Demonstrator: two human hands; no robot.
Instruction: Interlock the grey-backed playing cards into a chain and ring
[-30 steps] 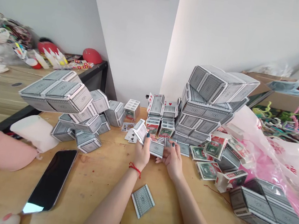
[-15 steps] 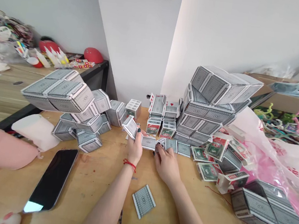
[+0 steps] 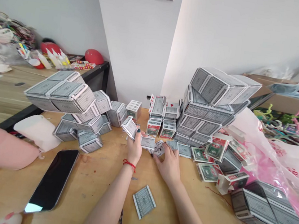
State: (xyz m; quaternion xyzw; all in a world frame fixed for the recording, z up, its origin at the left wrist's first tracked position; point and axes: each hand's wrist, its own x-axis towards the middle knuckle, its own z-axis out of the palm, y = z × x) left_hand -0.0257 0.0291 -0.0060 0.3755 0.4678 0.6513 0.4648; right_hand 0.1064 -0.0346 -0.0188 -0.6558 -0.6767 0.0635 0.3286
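My left hand [image 3: 135, 147], with a red string at the wrist, is closed round a fan of grey-backed playing cards [image 3: 132, 128] held just above the wooden table [image 3: 96, 189]. Beside it my right hand [image 3: 169, 162] pinches a single card [image 3: 159, 148] at the fan's right end, fingertips touching it. A row of flat cards [image 3: 180, 147] lies right behind both hands. Closer to me, between my forearms, a small stack of cards [image 3: 144, 201] lies face down.
Heaps of grey card boxes stand at left [image 3: 64, 96] and back right [image 3: 213, 98], with more at far right [image 3: 268, 210]. Green-faced packs [image 3: 211, 159] are scattered right. A black phone [image 3: 52, 178], pink cloth [image 3: 0, 148] and a pink plastic bag [image 3: 266, 155] lie around.
Both hands have moved forward and a little left toward the card row. The left hand's fan tilted lower. The right hand shifted from the flat cards to one card by the fan.
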